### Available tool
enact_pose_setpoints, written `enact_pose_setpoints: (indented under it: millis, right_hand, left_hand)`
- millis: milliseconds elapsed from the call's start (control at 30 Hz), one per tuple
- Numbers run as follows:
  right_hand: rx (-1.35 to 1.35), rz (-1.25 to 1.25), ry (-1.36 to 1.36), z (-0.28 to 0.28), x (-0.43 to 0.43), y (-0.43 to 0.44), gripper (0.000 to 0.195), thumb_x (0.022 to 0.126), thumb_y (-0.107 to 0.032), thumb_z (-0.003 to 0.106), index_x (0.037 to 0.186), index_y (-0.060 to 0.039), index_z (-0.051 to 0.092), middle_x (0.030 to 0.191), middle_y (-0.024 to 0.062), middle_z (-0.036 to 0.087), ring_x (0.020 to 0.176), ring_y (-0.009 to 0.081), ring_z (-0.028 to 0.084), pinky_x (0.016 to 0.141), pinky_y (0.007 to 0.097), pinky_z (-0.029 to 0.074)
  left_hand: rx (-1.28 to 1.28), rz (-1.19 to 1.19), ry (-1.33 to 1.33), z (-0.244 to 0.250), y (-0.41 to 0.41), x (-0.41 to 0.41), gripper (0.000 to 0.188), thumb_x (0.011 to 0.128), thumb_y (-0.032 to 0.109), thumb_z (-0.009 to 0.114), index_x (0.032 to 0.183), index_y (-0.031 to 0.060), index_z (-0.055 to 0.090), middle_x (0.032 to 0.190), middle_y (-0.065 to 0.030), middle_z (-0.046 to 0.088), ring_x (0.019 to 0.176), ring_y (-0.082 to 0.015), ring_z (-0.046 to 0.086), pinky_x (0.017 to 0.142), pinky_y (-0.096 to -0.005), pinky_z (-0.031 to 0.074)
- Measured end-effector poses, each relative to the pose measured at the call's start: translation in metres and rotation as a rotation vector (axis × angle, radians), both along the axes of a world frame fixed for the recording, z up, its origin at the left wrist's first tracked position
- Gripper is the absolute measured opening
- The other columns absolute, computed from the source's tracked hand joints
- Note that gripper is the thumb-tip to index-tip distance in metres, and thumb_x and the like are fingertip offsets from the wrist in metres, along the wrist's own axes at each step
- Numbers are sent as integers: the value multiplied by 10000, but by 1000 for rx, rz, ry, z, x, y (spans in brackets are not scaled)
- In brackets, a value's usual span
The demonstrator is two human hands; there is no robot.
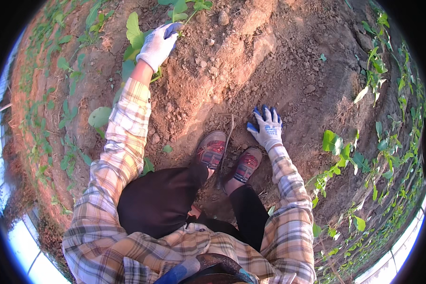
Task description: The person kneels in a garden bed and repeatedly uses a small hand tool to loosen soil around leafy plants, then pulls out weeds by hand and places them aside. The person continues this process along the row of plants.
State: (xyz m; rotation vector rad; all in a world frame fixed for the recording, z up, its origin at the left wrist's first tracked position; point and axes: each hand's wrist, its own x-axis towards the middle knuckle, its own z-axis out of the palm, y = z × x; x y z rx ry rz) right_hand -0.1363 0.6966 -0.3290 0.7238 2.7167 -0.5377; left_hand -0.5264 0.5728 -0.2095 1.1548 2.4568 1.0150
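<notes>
My left hand [158, 44], in a white knit glove with a blue-coated palm, reaches forward to the base of a leafy green seedling [179, 10] on the soil ridge. Its fingers are curled beside the stem, and the fingertips are partly hidden, so a grip on the stem cannot be made out. Broad leaves [135, 31] show just behind that wrist. In a matching glove, my right hand [268, 127] is low over the bare soil beside my right shoe, fingers spread and holding nothing. A thin hooked tool [228, 139] lies between my shoes.
Dry, cloddy soil [213, 74] forms a ridge ahead. My shoes [212, 149] stand in the furrow. Rows of young plants grow at the left [69, 113] and right [340, 152]. A large leaf [99, 117] is next to my left sleeve. Pale sheeting [25, 245] borders the far left.
</notes>
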Motion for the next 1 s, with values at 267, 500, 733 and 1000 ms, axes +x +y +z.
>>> enact_pose_setpoints:
  millis: [267,500,733,1000]
  right_hand:
    - [-196,-63,-388,40,-13,-53,848,617,-453,779,1322,-166,406,1418,114,315,1280,385,311,932,578,380]
    - [-236,-109,-279,9,-17,-66,578,665,-277,759,1174,-194,499,1215,153,454,1072,372,522,810,472,498]
    - [-656,-552,258,-35,-27,-21,402,668,-182,744,1029,-81,596,888,86,660,842,211,629,759,330,504]
    - [-876,-542,910,80,-226,-20,313,696,-64,708,976,-68,569,845,59,609,771,160,583,697,313,484]
  left_hand:
    - [-16,72,-53,-6,-4,-1,248,851,170,547,1076,128,643,909,-94,660,774,-204,629,709,-314,485]
    - [-2,78,20,-2,-4,2,250,839,175,549,1062,127,649,992,-113,658,919,-259,629,807,-332,481]
    - [-31,88,-47,5,-2,6,258,847,179,545,1079,123,642,993,-115,658,912,-258,628,804,-336,477]
    - [-2,72,-37,1,-6,5,248,853,139,541,1077,97,640,987,-113,661,900,-237,631,793,-320,476]
